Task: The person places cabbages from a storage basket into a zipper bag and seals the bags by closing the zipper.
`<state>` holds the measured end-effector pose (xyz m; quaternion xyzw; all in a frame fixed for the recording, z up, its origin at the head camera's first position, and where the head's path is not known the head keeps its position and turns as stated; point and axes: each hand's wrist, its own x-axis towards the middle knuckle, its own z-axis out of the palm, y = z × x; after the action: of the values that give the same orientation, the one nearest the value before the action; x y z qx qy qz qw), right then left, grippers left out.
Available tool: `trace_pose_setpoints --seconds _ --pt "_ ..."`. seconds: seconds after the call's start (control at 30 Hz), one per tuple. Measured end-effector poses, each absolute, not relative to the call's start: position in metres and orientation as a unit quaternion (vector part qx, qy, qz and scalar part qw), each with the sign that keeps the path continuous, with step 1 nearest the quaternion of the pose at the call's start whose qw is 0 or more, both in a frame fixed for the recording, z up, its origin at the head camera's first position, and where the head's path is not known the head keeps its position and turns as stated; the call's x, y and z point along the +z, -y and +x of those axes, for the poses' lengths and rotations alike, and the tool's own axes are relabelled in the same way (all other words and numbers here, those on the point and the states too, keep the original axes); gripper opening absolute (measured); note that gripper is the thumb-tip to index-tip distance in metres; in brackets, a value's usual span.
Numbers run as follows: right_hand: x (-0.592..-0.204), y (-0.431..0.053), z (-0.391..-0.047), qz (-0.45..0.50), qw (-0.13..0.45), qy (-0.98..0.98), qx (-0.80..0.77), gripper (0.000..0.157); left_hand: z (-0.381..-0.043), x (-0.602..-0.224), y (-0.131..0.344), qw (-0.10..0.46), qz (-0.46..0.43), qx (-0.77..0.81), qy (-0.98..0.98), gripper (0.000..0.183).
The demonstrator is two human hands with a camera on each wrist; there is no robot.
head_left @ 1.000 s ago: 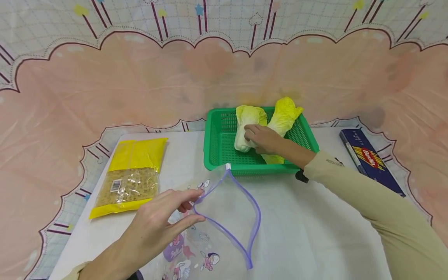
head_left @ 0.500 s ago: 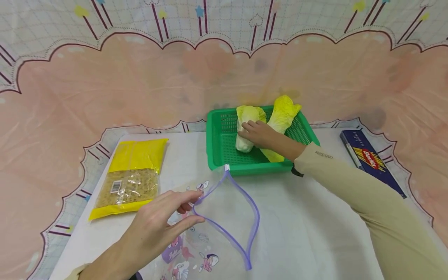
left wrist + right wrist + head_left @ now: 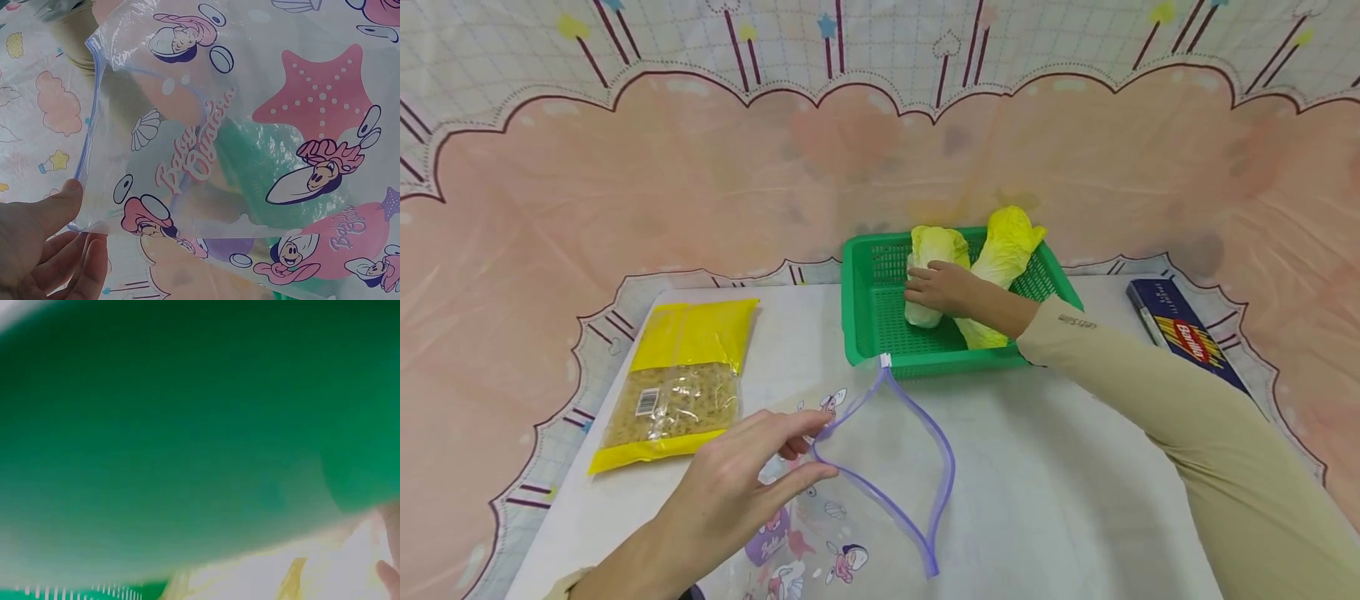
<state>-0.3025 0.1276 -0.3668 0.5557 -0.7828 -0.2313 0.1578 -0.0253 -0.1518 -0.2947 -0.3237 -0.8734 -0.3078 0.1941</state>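
Note:
My left hand [image 3: 737, 475] holds a clear zip bag [image 3: 842, 508] at its gaping mouth, the purple zip strip running between thumb and fingers. The bag's printed side, with a pink starfish, fills the left wrist view, where thumb and fingers [image 3: 81, 262] sit at the strip. Over in the green basket [image 3: 868, 333], my right hand [image 3: 947, 287] grips the left napa cabbage [image 3: 936, 243] around its middle. A second napa cabbage [image 3: 1003, 250] leans under my right forearm. The basket's wall blocks most of the right wrist view, with pale cabbage along the bottom.
A yellow bag of dry pasta [image 3: 685, 375] lies at left on the white table [image 3: 1037, 500]. On the right lies a blue spaghetti box [image 3: 1183, 333], partly behind my right sleeve. A patterned cloth [image 3: 700, 183] hangs behind the table.
My right hand has shifted slightly left on the left cabbage, its fingers settling around it. The left hand and the zip bag stay nearly still.

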Motion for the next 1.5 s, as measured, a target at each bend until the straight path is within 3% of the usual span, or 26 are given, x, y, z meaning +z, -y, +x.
trace_pose_setpoints --seconds 0.17,0.27,0.5,0.7,0.9,1.1,1.5 --pt "-0.353 -0.129 -0.302 0.574 0.125 0.77 -0.248 0.049 -0.025 -0.294 0.152 0.202 -0.328 -0.308 0.87 0.046" --pt "-0.337 -0.13 -0.299 0.575 0.135 0.777 -0.216 0.065 -0.025 -0.294 0.152 0.199 -0.326 -0.308 0.871 0.046" --pt "-0.303 -0.13 -0.292 0.529 0.209 0.818 -0.079 0.063 -0.023 -0.293 0.151 0.194 -0.32 -0.309 0.874 0.046" --pt "-0.295 -0.142 -0.285 0.431 0.181 0.873 0.143 0.073 -0.023 -0.293 0.152 0.203 -0.326 -0.311 0.869 0.046" --pt "-0.311 -0.149 -0.286 0.378 0.193 0.853 0.304 0.074 -0.023 -0.292 0.153 0.191 -0.316 -0.308 0.877 0.046" --pt "-0.32 -0.151 -0.285 0.327 0.199 0.863 0.331 0.066 -0.023 -0.291 0.152 0.183 -0.308 -0.3 0.884 0.047" --pt "-0.321 -0.153 -0.277 0.28 0.153 0.88 0.351 0.072 -0.023 -0.291 0.151 0.185 -0.312 -0.3 0.882 0.049"
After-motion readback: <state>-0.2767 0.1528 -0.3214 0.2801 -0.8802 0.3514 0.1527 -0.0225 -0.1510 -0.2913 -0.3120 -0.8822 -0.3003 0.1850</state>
